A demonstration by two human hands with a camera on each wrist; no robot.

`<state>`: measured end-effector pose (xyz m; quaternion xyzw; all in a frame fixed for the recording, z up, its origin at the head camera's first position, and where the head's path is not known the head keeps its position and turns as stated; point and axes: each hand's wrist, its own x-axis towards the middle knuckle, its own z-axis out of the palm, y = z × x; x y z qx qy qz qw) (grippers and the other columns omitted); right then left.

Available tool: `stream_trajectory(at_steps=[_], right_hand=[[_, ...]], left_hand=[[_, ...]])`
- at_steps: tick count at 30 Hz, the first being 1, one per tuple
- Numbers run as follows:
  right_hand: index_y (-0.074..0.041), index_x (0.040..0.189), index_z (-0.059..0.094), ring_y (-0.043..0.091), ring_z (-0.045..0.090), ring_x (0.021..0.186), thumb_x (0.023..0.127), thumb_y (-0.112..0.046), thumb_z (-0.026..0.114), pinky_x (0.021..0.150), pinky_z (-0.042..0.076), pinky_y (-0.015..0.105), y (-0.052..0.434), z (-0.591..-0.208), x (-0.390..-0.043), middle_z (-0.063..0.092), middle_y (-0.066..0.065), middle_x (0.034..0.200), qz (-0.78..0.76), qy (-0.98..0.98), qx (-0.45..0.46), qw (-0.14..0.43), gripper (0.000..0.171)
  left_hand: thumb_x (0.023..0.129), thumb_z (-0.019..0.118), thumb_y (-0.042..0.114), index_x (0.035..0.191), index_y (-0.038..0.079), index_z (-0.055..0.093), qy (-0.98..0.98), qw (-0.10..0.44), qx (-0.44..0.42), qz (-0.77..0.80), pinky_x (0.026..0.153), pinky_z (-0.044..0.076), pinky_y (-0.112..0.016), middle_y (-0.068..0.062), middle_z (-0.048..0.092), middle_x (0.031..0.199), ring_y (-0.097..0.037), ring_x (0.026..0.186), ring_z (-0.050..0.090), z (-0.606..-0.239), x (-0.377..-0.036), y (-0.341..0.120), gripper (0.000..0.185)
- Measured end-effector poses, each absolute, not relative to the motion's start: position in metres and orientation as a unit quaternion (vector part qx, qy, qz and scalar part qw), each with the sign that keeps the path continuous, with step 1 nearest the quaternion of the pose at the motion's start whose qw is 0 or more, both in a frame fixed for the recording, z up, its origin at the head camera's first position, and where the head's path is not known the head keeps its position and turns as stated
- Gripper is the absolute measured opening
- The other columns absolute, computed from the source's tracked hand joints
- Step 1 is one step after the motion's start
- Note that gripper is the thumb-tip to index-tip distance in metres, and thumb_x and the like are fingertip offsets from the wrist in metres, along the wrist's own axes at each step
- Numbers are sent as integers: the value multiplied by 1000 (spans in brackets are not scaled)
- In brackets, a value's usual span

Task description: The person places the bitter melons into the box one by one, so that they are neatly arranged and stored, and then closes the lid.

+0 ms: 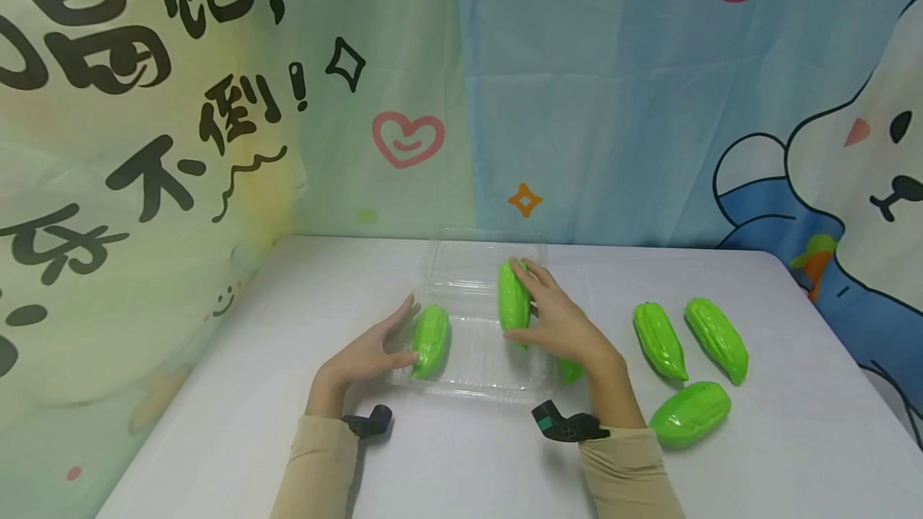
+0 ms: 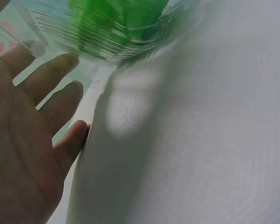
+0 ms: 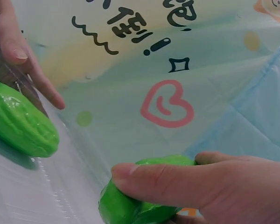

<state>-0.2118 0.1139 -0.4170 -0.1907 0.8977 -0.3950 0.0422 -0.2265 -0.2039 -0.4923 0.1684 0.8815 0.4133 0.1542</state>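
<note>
My right hand (image 1: 558, 319) grips a glossy green bitter melon (image 1: 511, 295) above the clear plastic box (image 1: 476, 379). In the right wrist view the thumb lies across this melon (image 3: 117, 204). Another bitter melon (image 1: 431, 341) lies at the left inside the box. My left hand (image 1: 369, 352) is at the box's left side, fingers spread and thumb close to that melon. The left wrist view has the fingers of the left hand (image 2: 28, 126) beside the box's ribbed wall (image 2: 100, 49); whether they touch it I cannot tell.
Three more bitter melons, one at the back (image 1: 716, 336), one left of it (image 1: 659, 341) and one nearer (image 1: 691, 415), lie right on the white table (image 1: 461, 463). Another (image 1: 570, 371) is partly hidden by my right wrist. The box's lid (image 1: 486, 263) stands open behind, near the printed curtain (image 1: 613, 102).
</note>
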Motion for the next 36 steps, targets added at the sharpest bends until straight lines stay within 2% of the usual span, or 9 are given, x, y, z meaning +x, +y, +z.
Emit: stream_trajectory(at_steps=[6,13,18,25,36], right_hand=[[-19,154,14,35,30,140,76,-14,80,103,45,47,110,-426,-216,8,13,159,-428,880,-196,54,102],[-20,153,17,37,39,134,74,-17,82,104,45,44,104,-430,-216,15,13,157,-431,879,-192,71,103],[-23,153,18,34,39,134,73,-19,83,104,46,42,101,-432,-215,19,9,155,-435,876,-193,79,103],[-19,153,20,35,41,132,73,-20,83,103,45,44,96,-432,-213,23,11,153,-428,876,-204,87,102],[-22,152,22,32,50,123,69,-19,85,99,49,40,85,-438,-213,27,10,151,-415,880,-210,98,103]], left_hand=[[77,71,52,154,27,11,882,155,167,412,119,12,-51,5,20,159,-21,148,11,-492,-226,-204,100],[78,71,52,154,25,11,880,155,167,416,119,11,-52,6,20,159,-21,148,11,-493,-226,-204,101],[78,70,53,154,26,11,880,156,167,417,119,11,-52,6,20,159,-21,148,11,-493,-226,-204,100],[78,70,53,153,30,10,881,155,168,414,119,12,-51,6,20,159,-20,148,11,-493,-226,-205,99],[79,70,51,153,30,10,881,153,172,414,120,12,-50,5,21,159,-20,148,11,-493,-227,-206,97]])
